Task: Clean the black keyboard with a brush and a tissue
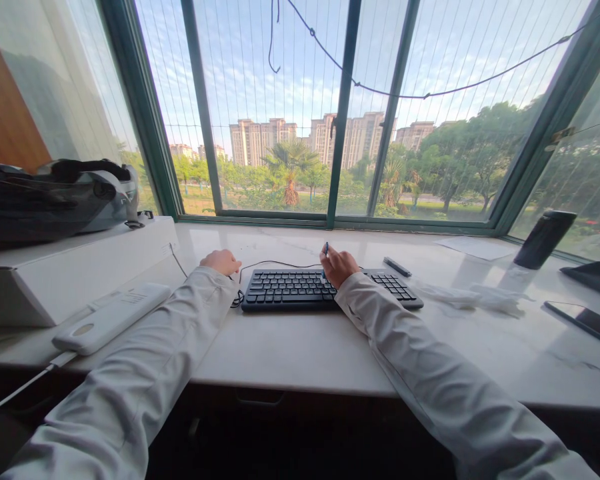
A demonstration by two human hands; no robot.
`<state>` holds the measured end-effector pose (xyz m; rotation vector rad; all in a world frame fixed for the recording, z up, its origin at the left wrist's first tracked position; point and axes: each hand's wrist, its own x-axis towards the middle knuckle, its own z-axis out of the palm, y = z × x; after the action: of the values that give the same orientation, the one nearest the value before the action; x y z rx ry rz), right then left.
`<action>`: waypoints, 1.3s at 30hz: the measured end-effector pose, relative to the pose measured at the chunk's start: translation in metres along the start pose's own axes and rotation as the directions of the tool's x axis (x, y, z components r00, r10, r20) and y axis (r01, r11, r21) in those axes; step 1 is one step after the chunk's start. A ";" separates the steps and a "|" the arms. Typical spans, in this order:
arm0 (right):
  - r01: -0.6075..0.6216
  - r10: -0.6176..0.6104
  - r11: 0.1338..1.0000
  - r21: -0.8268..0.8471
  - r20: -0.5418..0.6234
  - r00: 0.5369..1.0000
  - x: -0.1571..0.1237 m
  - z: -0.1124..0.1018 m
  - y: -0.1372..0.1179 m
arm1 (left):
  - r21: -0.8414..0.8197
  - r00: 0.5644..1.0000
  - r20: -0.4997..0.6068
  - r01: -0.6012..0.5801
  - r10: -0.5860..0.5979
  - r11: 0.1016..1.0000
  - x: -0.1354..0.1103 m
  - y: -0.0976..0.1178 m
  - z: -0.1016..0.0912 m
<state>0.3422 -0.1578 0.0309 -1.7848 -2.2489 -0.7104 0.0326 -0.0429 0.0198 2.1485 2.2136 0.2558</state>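
A black keyboard [285,288] with a number pad lies flat on the marble-patterned surface. Over its middle, my right hand [341,267] pinches a slim blue tool [327,249]; its upper end sticks out above the fingers, and a pale lower end shows near the keys. Whether that end touches the keys I cannot tell. Beyond the keyboard's left end rests my left hand [221,261], its fingers curled; whatever may be inside is hidden. Close by it runs a thin black cable [260,264], partly bunched [238,300] at the keyboard's left edge.
Right of the keyboard are a small dark stick [397,267], crumpled clear plastic [473,298], white paper [475,247], a black cylinder [545,239] and a phone [587,321]. At left, a white power strip [113,319] lies before a white box [95,267] bearing a dark bag [55,200]. Windows [280,87] stand behind.
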 end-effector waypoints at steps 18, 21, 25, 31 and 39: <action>0.101 -0.104 0.994 0.040 0.075 0.992 -0.002 -0.007 -0.002 | 0.033 1.000 0.003 -0.015 0.015 0.999 0.002 -0.002 0.001; 0.129 -0.130 0.991 0.022 0.069 0.989 -0.002 -0.005 -0.002 | 0.007 1.000 0.010 -0.025 0.025 1.000 0.004 -0.003 0.002; 0.196 -0.196 0.980 -0.021 0.013 0.980 0.000 0.003 0.002 | -0.005 1.000 0.008 -0.020 0.020 1.000 0.006 -0.005 0.004; 0.187 -0.188 0.982 -0.028 -0.040 0.981 0.001 0.002 0.007 | -0.001 1.000 0.006 -0.013 0.013 1.000 0.006 -0.005 0.006; 0.024 -0.024 1.000 0.005 0.004 1.000 -0.003 -0.010 0.011 | 0.007 1.000 0.008 -0.012 0.012 1.000 0.002 -0.002 0.002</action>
<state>0.3523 -0.1637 0.0411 -1.7622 -2.2764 -0.7058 0.0308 -0.0412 0.0179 2.1635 2.2008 0.2409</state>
